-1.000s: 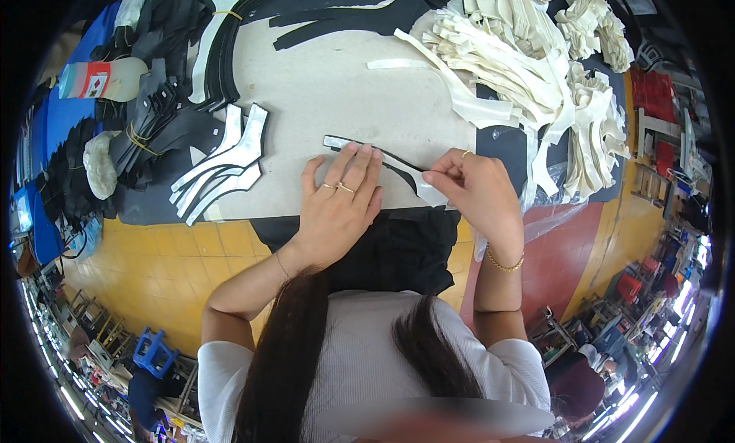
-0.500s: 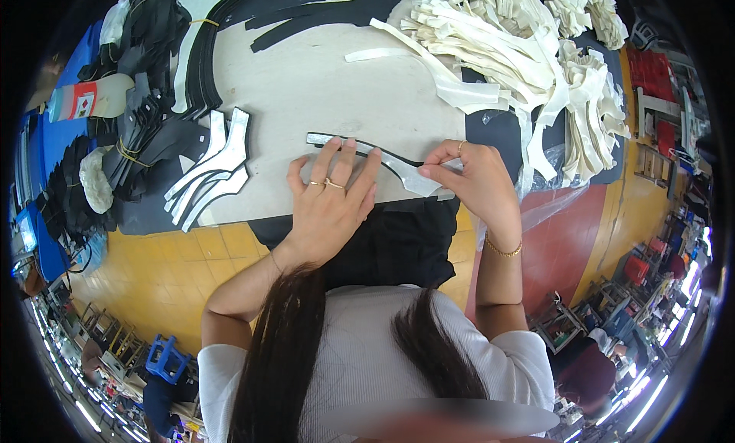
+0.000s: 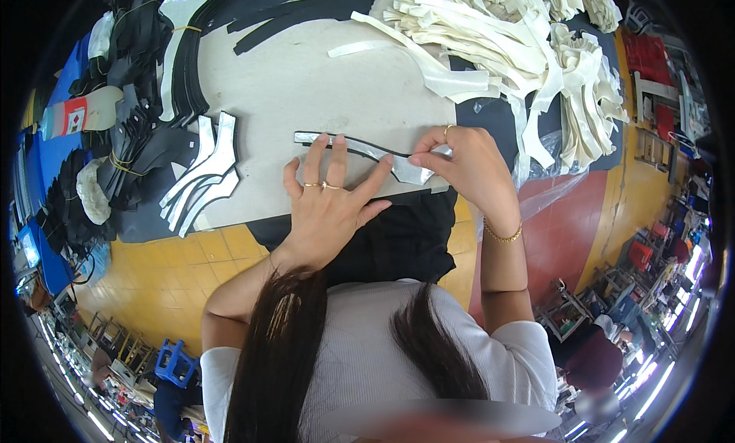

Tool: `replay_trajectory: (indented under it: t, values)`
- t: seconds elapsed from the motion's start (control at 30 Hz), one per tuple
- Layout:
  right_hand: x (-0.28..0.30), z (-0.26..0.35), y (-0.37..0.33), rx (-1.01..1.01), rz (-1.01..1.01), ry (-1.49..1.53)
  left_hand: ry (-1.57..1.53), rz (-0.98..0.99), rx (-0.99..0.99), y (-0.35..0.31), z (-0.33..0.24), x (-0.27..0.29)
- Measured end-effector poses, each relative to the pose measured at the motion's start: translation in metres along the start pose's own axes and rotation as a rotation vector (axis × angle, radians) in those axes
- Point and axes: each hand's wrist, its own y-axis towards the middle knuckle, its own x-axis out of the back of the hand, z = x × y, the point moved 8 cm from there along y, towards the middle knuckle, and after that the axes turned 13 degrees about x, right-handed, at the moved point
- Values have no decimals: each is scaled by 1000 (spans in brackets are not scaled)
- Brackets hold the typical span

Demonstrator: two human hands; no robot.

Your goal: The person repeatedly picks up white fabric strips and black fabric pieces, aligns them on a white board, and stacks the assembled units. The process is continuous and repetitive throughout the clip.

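A curved piece of shiny white material on a black backing (image 3: 412,171) lies near the front edge of the pale board (image 3: 268,83). My left hand (image 3: 325,205) lies over it with fingers spread, the fingertips resting along its narrow strip and the index near its wider part. At the wide right end, my right hand (image 3: 473,167) pinches the piece's edge between thumb and forefinger. Its other fingers are curled, so the very tip of the piece is hidden. Several similar white-and-black pieces (image 3: 208,171) lie fanned out to the left of my left hand.
Loose cream strips (image 3: 475,37) are heaped at the far right, one curved strip (image 3: 444,81) reaching onto the board. Left are a banded black stack with a white top (image 3: 178,60), dark bundles (image 3: 126,148) and a bottle lying on its side (image 3: 84,112). Black cloth (image 3: 390,240) hangs in front.
My left index finger and thumb have spread to the right along the piece. My right hand keeps its pinch at the wide end. The whole view has shifted slightly.
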Motion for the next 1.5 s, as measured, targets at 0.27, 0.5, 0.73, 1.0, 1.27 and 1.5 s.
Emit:
replay_trajectory:
  t: [0.27, 0.5, 0.73, 1.0, 1.27, 1.5]
  values:
    - [-1, -2, 1, 5, 15, -16, -4, 53, -15, -3, -6, -5]
    - [-3, 5, -3, 59, -42, -144, 23, 2, 22, -7, -21, -4]
    - [13, -3, -17, 0, -202, -56, 36, -28, -145, -11, -42, -15]
    - [14, -12, -23, -27, -274, 20, -38, -1, -141, -14, -44, -19]
    - [19, -4, -36, 46, -468, -445, 56, -106, -151, -16, -46, -25]
    - [7, -17, -45, 21, -574, -500, 52, -113, -181, -13, -45, -21]
